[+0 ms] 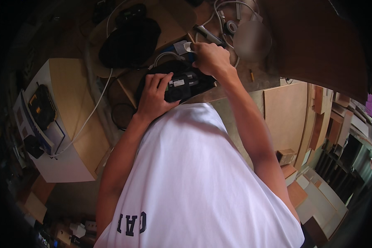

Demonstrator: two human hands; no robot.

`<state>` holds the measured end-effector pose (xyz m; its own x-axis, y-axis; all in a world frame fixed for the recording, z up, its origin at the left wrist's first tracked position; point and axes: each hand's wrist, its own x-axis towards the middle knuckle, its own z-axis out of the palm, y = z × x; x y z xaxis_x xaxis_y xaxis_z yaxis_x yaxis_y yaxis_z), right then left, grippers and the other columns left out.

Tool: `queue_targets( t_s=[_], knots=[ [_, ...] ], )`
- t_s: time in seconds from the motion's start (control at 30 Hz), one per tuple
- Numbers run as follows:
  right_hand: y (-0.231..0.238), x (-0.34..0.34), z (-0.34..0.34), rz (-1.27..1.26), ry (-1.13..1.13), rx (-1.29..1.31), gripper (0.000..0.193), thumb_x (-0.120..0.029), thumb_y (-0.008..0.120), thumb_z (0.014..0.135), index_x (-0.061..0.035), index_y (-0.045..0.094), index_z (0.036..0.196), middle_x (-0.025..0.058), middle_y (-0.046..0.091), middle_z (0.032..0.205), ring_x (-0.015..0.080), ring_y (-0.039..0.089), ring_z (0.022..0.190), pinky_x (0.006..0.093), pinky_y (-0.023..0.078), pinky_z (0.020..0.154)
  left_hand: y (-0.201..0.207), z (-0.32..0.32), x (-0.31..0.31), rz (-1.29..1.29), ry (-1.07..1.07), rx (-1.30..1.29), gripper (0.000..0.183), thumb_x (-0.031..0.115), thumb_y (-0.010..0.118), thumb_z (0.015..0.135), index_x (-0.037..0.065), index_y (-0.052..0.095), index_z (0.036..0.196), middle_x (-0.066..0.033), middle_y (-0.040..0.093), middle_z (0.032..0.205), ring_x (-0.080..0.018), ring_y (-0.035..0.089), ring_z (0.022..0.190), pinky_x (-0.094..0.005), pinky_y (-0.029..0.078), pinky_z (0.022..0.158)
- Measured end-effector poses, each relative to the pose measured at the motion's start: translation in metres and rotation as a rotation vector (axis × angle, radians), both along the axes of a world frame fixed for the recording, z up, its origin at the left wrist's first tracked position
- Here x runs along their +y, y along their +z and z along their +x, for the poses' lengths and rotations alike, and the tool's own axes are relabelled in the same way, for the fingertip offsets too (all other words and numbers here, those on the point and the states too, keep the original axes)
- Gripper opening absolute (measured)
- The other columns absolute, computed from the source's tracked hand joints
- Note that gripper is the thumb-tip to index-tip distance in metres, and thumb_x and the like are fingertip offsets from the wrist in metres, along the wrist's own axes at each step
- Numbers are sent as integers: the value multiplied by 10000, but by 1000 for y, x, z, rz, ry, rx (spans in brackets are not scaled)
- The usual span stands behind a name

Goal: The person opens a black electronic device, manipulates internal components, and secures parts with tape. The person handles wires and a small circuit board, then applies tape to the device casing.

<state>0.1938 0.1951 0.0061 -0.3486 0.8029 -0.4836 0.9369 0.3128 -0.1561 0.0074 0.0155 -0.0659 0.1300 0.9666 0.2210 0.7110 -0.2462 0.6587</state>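
My left hand [153, 96] grips the left side of a black device with a white label [177, 83], thumb at its near edge and fingertips on its far edge. The device is inside an open wooden box or drawer [127, 93], amid dark material. At the box's far right corner, my right hand [212, 59] is closed on a white rounded piece [188, 46], whose kind I cannot make out. Beside that piece lie a grey and blue item [180, 48] and a looped pale cable [164, 54].
A dark soft bag or cloth [130, 42] lies beyond the box. Tape [231, 27], white cables and a small yellow-orange object [252, 75] lie to the right. On the left, a pale board [72, 111] stands near a black and yellow case [42, 106]. Wooden boards [286, 118] stand at right.
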Motion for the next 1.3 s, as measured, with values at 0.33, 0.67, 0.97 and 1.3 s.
queue_targets(
  t_s=[0.33,0.67,0.97,1.3],
  knots=[
    [9,0,10,-71,-24,9,424,-374,901,891,-181,741,1233,127,820,1163,401,771,1151,529,603,945,4,2,2,-1,4,26,912,176,1023,637,38,644,1455,-124,607,1327,-354,553,1168,-467,537,1058],
    [24,8,59,-63,-236,557,538,-469,918,930,-53,669,1162,133,805,1073,279,796,1003,401,598,871,-2,5,2,-22,227,-172,847,186,1026,691,59,657,1443,-156,609,1366,-373,614,1268,-484,543,1096],
    [35,-48,101,-599,-405,1066,263,-320,546,1215,-81,655,1217,118,799,1288,161,716,1183,336,558,1002,-5,16,7,67,262,-28,867,207,1036,684,63,651,1447,-146,641,1324,-375,614,1176,-503,545,1040],
    [10,-86,105,-609,-385,1250,154,-236,657,1145,-83,679,1149,86,800,1262,154,705,1150,329,542,987,-9,22,4,75,271,-61,894,166,1033,695,55,623,1481,-158,613,1327,-385,630,1235,-493,549,1068]
  ],
)
